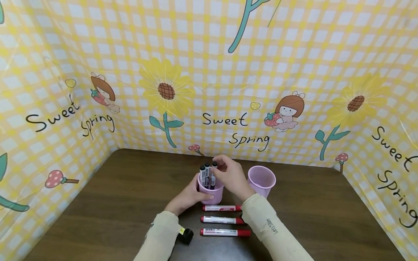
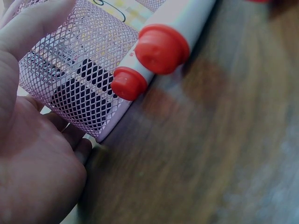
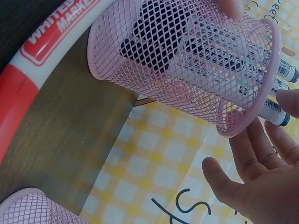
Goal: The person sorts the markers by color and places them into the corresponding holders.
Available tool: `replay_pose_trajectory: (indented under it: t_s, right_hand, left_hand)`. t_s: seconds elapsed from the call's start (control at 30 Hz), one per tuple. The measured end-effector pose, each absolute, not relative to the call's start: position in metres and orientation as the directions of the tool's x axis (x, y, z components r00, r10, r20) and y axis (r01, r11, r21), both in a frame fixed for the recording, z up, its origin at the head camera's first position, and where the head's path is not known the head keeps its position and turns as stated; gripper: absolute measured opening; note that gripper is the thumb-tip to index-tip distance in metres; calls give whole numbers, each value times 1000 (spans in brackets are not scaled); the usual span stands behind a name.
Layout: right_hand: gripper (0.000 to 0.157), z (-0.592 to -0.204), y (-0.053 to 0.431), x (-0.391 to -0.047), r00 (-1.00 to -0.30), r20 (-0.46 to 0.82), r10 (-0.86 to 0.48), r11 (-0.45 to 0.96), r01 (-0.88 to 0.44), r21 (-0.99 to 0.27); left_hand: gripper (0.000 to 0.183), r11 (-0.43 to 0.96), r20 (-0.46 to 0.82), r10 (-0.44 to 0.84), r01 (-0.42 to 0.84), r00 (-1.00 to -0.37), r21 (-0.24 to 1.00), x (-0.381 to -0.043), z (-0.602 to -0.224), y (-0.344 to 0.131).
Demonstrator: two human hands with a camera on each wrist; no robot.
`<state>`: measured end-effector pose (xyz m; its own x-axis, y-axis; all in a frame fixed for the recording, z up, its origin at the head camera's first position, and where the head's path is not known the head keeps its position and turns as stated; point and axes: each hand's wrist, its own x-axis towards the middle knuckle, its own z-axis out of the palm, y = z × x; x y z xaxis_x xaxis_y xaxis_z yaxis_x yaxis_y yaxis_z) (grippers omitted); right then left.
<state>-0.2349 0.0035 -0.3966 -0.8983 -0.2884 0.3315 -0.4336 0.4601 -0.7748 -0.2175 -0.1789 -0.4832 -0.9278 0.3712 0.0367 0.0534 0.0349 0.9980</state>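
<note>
My left hand grips a pink mesh pen cup, its thumb across the front. Three black-capped whiteboard markers stand in this cup, their ends above the rim. At the rightmost black-capped marker, my right hand pinches the top end between thumb and finger. The right wrist view shows its other fingers spread beside the cup's rim. In front of the cup lie three red-capped markers, roughly parallel; the right sleeve covers part of some.
A second pink mesh cup stands to the right, partly behind the right forearm. A black object shows beside the left sleeve. Yellow checked cloth surrounds the back and sides of the dark wooden table.
</note>
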Motion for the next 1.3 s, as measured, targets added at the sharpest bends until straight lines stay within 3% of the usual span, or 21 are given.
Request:
replay_pose_trajectory:
  t_s: [0.23,0.5,0.6,0.73,0.93,1.1,1.3]
  right_hand:
    - [37,-391,14,-230,-909,306,-284,457,-409,-790]
    - [53,-366,51,-214,-895,384,-228,408,-446,-797]
    - [65,-365,74,-212,-909,375,-181,480,-415,-773]
    - [92,-381,106,-217,-936,327,-134,589,-341,-733]
    - [124,-423,143,-225,-964,192,-185,566,-264,-781]
    - [130,-450,158,-228,-970,150,-191,537,-231,-811]
    - [125,-458,164,-235,-963,94,-254,563,-226,-795]
  left_hand:
    - [87,36,10,392,27,-920,999,-218,-478,-175]
    - [83,67,44,359,72,-932,995,-220,-484,-170]
    - [82,70,47,351,76,-935,995,-220,-485,-172]
    - [83,57,47,352,72,-935,996,-220,-487,-177]
    - [79,25,74,356,89,-931,996,-219,-489,-178]
    - [79,18,80,358,92,-930,996,-220,-490,-176]
    - [80,27,73,340,87,-938,996,-222,-491,-175]
